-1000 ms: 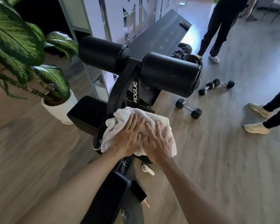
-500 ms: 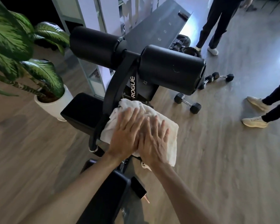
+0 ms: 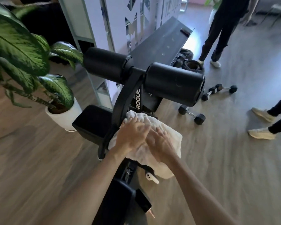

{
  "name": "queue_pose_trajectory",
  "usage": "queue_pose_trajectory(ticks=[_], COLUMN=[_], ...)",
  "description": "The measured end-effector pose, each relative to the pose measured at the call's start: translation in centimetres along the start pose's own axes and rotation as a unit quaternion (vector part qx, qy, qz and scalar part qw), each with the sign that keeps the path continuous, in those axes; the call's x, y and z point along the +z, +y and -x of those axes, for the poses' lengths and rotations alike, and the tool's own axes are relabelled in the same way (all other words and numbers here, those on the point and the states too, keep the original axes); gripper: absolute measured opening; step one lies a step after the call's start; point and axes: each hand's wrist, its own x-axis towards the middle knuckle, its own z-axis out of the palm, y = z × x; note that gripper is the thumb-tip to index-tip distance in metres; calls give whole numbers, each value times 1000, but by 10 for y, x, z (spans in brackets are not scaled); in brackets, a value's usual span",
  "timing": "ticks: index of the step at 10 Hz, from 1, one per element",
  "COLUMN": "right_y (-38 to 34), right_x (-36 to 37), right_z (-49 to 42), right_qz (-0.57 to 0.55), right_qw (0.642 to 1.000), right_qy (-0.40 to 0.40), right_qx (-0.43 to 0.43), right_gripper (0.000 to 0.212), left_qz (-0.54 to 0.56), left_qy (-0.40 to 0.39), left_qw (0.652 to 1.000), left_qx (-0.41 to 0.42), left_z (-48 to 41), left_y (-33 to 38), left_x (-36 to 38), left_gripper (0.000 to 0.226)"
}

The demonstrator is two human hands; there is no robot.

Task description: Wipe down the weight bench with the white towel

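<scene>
The black weight bench (image 3: 172, 82) stands in front of me, with two thick foam rollers on a curved "ROGUE" post. A white towel (image 3: 167, 140) is draped over the lower pad just below that post. My left hand (image 3: 131, 137) and my right hand (image 3: 161, 142) press side by side on the towel, fingers spread and pointing forward; both are blurred by motion. The pad under the towel is hidden. Part of the bench seat (image 3: 118, 202) shows between my forearms.
A potted plant in a white pot (image 3: 63, 116) stands close on the left. Several dumbbells (image 3: 191, 114) lie on the wooden floor to the right. A white earbud (image 3: 152, 177) lies under the towel's edge. Two people's legs (image 3: 217, 38) stand at the right and back.
Both hands have kept sliding the towel over the lower pad, and the towel now hangs further over the pad's right side. The earbud has come back into sight below it.
</scene>
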Motion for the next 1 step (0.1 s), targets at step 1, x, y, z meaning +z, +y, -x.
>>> queue_pose_trajectory(ticks=[1], right_y=[-33], right_x=[-63], right_z=[12], right_qz=[-235], right_qw=[971], right_qy=[7], right_qx=[-33], right_gripper=[46], left_qz=[380], left_qy=[62], left_qw=[923], left_qx=[18], left_z=[9], left_y=[36], left_x=[-43], left_gripper=[68])
